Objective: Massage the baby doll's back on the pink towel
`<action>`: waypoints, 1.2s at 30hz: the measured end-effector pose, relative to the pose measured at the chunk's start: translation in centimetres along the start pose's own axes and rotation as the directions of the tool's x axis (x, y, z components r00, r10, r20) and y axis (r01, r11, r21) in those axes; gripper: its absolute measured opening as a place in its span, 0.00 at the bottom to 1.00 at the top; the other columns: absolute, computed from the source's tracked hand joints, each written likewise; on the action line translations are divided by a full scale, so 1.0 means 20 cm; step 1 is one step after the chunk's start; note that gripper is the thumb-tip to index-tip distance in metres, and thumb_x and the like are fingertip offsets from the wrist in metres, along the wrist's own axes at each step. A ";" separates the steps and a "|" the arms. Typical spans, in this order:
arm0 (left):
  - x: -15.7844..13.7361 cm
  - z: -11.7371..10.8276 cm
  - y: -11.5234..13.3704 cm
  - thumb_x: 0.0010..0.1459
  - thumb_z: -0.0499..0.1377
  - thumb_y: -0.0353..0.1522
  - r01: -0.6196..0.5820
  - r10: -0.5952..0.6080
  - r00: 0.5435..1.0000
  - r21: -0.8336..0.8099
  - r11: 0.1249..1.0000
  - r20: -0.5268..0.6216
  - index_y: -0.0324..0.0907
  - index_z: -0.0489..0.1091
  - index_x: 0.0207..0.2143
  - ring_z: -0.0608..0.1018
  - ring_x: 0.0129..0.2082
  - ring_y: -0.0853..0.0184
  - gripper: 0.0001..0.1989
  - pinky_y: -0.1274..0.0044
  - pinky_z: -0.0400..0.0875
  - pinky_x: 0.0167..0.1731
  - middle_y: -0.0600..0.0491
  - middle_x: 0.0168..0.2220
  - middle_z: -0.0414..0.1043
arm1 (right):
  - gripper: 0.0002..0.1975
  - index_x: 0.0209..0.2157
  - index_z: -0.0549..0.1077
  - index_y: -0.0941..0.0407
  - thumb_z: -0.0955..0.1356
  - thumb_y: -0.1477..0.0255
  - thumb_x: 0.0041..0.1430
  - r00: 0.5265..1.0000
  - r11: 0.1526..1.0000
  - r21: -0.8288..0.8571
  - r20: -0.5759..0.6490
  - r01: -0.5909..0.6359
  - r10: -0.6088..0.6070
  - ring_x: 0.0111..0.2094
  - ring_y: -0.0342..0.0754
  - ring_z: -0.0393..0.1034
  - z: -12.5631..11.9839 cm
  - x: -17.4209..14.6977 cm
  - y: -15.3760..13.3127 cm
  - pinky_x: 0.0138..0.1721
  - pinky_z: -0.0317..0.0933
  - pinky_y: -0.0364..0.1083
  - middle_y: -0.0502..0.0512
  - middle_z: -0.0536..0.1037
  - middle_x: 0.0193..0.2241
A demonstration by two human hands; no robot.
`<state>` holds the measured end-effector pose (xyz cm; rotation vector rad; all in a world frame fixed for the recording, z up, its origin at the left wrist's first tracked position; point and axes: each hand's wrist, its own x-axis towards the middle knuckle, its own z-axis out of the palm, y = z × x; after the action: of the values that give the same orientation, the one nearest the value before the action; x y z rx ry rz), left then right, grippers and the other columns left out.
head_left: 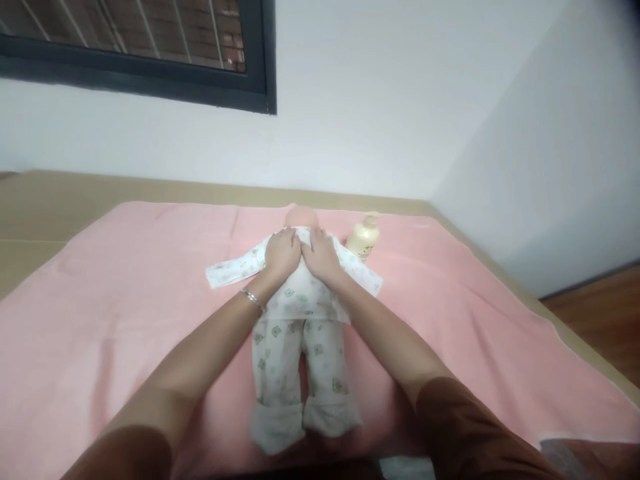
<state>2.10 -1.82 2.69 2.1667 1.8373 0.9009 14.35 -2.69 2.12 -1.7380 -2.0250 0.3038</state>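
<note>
Looking from the head, forward and down along both arms, close above the pink blanket [125, 300], wall at top.

One baby doll [299, 313] lies under the hands, dressed in one printed top and one pair of printed trousers; two hands, left [281, 253] and right [321, 255], rest on its chest; one bracelet [251, 297] circles the left wrist; one lotion bottle [363, 238] stands just right of the right hand; one pink blanket [125, 300] lies beneath everything.
</note>
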 end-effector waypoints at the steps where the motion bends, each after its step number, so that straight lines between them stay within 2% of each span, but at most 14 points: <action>1: 0.00 0.00 0.01 0.66 0.43 0.31 -0.012 0.012 1.000 0.028 1.000 -0.005 0.36 0.73 0.53 0.74 0.59 0.55 0.23 0.65 0.65 0.62 0.43 0.58 0.74 | 0.32 0.67 0.57 0.70 0.54 0.63 0.70 1.000 1.000 0.010 -0.008 -0.029 0.029 0.72 0.63 0.48 0.00 0.02 0.01 0.71 0.41 0.60 0.72 0.57 0.70; 4: -0.03 0.00 0.02 0.65 0.46 0.31 -0.024 0.025 1.000 0.113 0.993 -0.009 0.34 0.73 0.52 0.73 0.60 0.52 0.21 0.62 0.64 0.63 0.39 0.57 0.74 | 0.32 0.65 0.60 0.68 0.54 0.61 0.69 0.994 0.994 0.026 -0.026 -0.109 0.109 0.71 0.61 0.49 0.01 0.07 0.02 0.71 0.43 0.58 0.71 0.58 0.69; 6: -0.05 -0.01 0.03 0.65 0.47 0.32 -0.010 0.009 1.000 0.147 0.989 0.007 0.33 0.70 0.56 0.70 0.62 0.51 0.22 0.61 0.61 0.64 0.38 0.60 0.71 | 0.31 0.62 0.64 0.65 0.55 0.59 0.67 0.989 0.989 0.036 -0.019 -0.147 0.147 0.69 0.61 0.54 0.00 0.09 0.02 0.68 0.47 0.58 0.71 0.63 0.66; 9: -0.10 -0.02 0.04 0.67 0.46 0.35 0.010 -0.018 0.999 0.152 0.988 0.047 0.31 0.63 0.63 0.63 0.68 0.51 0.26 0.60 0.55 0.68 0.38 0.66 0.63 | 0.27 0.55 0.71 0.61 0.56 0.58 0.66 0.987 0.986 0.052 0.010 -0.160 0.160 0.60 0.60 0.66 -0.02 0.10 0.02 0.62 0.55 0.56 0.69 0.74 0.57; 12: -0.12 -0.02 0.03 0.68 0.45 0.35 0.007 -0.018 0.997 0.139 0.990 0.072 0.29 0.58 0.66 0.60 0.70 0.50 0.28 0.59 0.51 0.70 0.38 0.68 0.59 | 0.25 0.52 0.72 0.60 0.57 0.58 0.66 0.988 0.987 0.054 0.028 -0.151 0.150 0.55 0.59 0.71 -0.04 0.10 0.01 0.58 0.58 0.54 0.66 0.78 0.52; 17: -0.10 -0.02 0.02 0.66 0.46 0.35 -0.034 0.027 0.998 0.121 0.992 0.061 0.32 0.63 0.62 0.65 0.66 0.51 0.26 0.60 0.56 0.68 0.38 0.65 0.65 | 0.26 0.53 0.71 0.61 0.55 0.59 0.69 0.994 0.995 -0.009 0.010 -0.104 0.104 0.55 0.59 0.70 -0.06 0.07 0.01 0.57 0.58 0.54 0.67 0.77 0.53; 21: -0.05 -0.04 -0.01 0.65 0.47 0.36 -0.060 0.050 0.994 0.092 0.994 0.099 0.33 0.69 0.55 0.71 0.61 0.51 0.23 0.61 0.61 0.64 0.37 0.59 0.71 | 0.26 0.55 0.70 0.66 0.53 0.64 0.70 1.000 0.990 -0.139 0.012 0.018 -0.017 0.57 0.62 0.67 -0.08 -0.01 -0.01 0.59 0.57 0.58 0.73 0.74 0.55; 25: -0.01 -0.06 -0.06 0.65 0.46 0.38 -0.006 0.008 0.991 -0.017 1.000 0.133 0.37 0.71 0.50 0.76 0.54 0.53 0.21 0.64 0.68 0.57 0.41 0.54 0.75 | 0.28 0.63 0.62 0.72 0.55 0.70 0.69 0.990 0.960 -0.244 0.005 0.139 -0.142 0.64 0.64 0.60 -0.07 -0.12 -0.05 0.65 0.52 0.60 0.78 0.67 0.62; 28: 0.00 -0.06 -0.09 0.66 0.45 0.39 0.015 -0.010 0.992 -0.042 0.999 0.123 0.39 0.72 0.48 0.77 0.52 0.54 0.20 0.66 0.70 0.54 0.43 0.51 0.77 | 0.29 0.65 0.59 0.74 0.56 0.71 0.69 0.980 0.944 -0.271 -0.007 0.190 -0.199 0.67 0.64 0.57 -0.06 -0.17 -0.09 0.68 0.49 0.59 0.78 0.64 0.64; 32: -0.01 -0.06 -0.05 0.67 0.44 0.37 -0.008 0.003 0.995 0.053 0.999 0.097 0.37 0.71 0.50 0.76 0.52 0.53 0.21 0.65 0.70 0.54 0.40 0.51 0.76 | 0.26 0.62 0.64 0.71 0.55 0.72 0.69 0.977 0.957 -0.198 0.013 0.210 -0.212 0.64 0.63 0.61 -0.08 -0.12 -0.07 0.66 0.52 0.58 0.75 0.69 0.61; 36: -0.08 -0.11 0.05 0.67 0.43 0.32 -0.083 0.047 0.984 0.215 0.973 0.171 0.30 0.70 0.51 0.74 0.57 0.51 0.22 0.63 0.66 0.59 0.35 0.54 0.73 | 0.24 0.57 0.67 0.68 0.56 0.68 0.70 0.988 0.984 -0.089 0.025 0.156 -0.154 0.61 0.62 0.64 -0.11 -0.02 0.00 0.64 0.55 0.58 0.73 0.71 0.60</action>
<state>1.76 -4.05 4.42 2.3633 1.8727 0.5283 15.43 -3.42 3.98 -1.6221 -2.2034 0.1802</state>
